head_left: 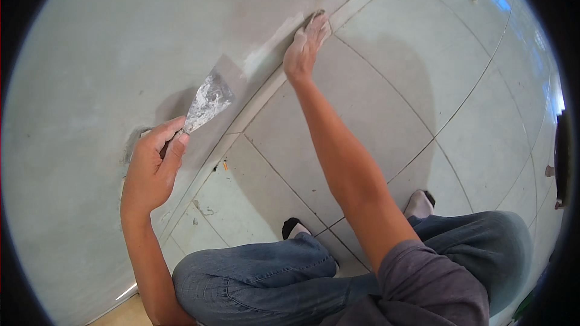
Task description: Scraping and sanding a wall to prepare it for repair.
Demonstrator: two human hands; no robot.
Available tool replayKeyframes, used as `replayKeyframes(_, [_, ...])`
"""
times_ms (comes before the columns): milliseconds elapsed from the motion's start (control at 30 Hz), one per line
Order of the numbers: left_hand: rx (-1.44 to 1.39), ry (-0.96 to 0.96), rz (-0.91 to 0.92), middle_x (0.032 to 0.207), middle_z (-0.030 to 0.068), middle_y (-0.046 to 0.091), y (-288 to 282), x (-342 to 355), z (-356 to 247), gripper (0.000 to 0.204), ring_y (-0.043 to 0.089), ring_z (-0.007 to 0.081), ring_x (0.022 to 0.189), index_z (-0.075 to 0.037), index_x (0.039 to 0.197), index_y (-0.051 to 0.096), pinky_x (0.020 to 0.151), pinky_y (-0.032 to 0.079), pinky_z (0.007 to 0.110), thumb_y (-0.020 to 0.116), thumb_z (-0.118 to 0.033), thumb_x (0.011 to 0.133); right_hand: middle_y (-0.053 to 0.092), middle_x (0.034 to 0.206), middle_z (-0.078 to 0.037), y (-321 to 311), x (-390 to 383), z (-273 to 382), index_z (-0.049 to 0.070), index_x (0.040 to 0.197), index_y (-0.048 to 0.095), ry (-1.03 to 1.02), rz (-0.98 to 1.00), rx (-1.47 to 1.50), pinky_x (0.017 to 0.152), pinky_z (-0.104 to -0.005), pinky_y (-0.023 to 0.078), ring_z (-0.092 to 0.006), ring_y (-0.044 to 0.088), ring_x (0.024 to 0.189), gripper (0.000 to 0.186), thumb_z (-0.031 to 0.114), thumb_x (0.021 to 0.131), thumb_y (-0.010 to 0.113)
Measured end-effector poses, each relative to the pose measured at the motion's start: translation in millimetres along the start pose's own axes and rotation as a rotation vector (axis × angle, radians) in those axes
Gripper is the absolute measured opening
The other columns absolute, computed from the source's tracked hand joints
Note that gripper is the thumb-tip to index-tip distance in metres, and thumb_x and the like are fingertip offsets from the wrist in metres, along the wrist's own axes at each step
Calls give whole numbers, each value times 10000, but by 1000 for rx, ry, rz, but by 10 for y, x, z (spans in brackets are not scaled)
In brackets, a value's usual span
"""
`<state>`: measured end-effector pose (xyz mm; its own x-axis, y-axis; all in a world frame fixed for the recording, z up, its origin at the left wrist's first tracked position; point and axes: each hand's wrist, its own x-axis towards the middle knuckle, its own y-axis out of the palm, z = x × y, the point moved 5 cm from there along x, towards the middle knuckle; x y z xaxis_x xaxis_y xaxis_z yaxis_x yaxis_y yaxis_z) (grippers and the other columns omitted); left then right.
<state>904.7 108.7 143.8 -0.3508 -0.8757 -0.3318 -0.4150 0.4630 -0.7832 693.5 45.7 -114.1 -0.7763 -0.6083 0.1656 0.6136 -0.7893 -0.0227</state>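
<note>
My left hand [154, 163] is closed round a putty knife [209, 98], its thumb and forefinger up near the blade. White filler is smeared over the broad metal blade, which points up and right in front of the grey wall [103, 54]. The knife's handle is hidden in my palm. Farther off, my right hand [306, 48] reaches to the foot of the wall, fingers stretched along the top of the tile skirting [266, 96] and dusted white. A small dark patch shows at its fingertips; whether it is a thing or shadow is unclear. Beside that hand runs a pale filler streak [272, 45].
Large pale floor tiles [362, 115] with dark joints spread to the right of the skirting. An orange scrap [225, 165] and some crumbs lie near the skirting. My jeans-clad knees [254, 271] and feet are close below. A dark object [562, 160] stands at the right rim.
</note>
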Motion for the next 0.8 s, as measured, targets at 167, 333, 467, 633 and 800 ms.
replayKeyframes(167, [53, 2, -54, 711, 1, 513, 55, -18, 91, 362, 433, 71, 615, 43, 1233, 590, 572, 382, 242, 578, -206, 970, 77, 1603, -199, 297, -1058, 258, 1, 1529, 117, -52, 133, 117, 1174, -530, 28, -438, -1, 1466, 625, 173, 957, 301])
replayKeyframes(333, [-20, -46, 61, 726, 1, 513, -41, 0, 74, 356, 426, 69, 615, 34, 1233, 593, 570, 379, 238, 582, -205, 970, 0, 1613, -178, 248, -543, 230, 48, 1544, 96, 107, 156, -14, 1149, -597, 7, -436, -20, 1468, 651, 227, 958, 318])
replayKeyframes(467, [12, -36, 24, 732, 5, 508, -3, 19, 111, 348, 426, 71, 612, 30, 1232, 595, 573, 381, 237, 583, -199, 969, 1, 1613, -179, -91, 15, -73, 48, 1545, 84, 195, 27, 20, 1160, -568, 13, -423, -17, 1472, 657, 243, 964, 321])
replayKeyframes(633, [24, -10, 7, 733, -1, 494, -21, -25, 130, 356, 425, 66, 621, 36, 1228, 594, 578, 380, 236, 579, -207, 969, 15, 1613, -181, 447, -1121, 127, 14, 1538, 78, 8, 187, 26, 1159, -558, 7, -407, -14, 1477, 656, 252, 974, 316])
replayKeyframes(800, [16, -60, 111, 803, 53, 579, 58, 82, 268, 371, 531, 115, 696, 47, 1227, 588, 650, 435, 264, 565, -218, 969, 18, 1614, -178, 229, -290, -5, 15, 1537, 75, 129, 16, 5, 1153, -577, 5, -405, -16, 1477, 649, 259, 980, 303])
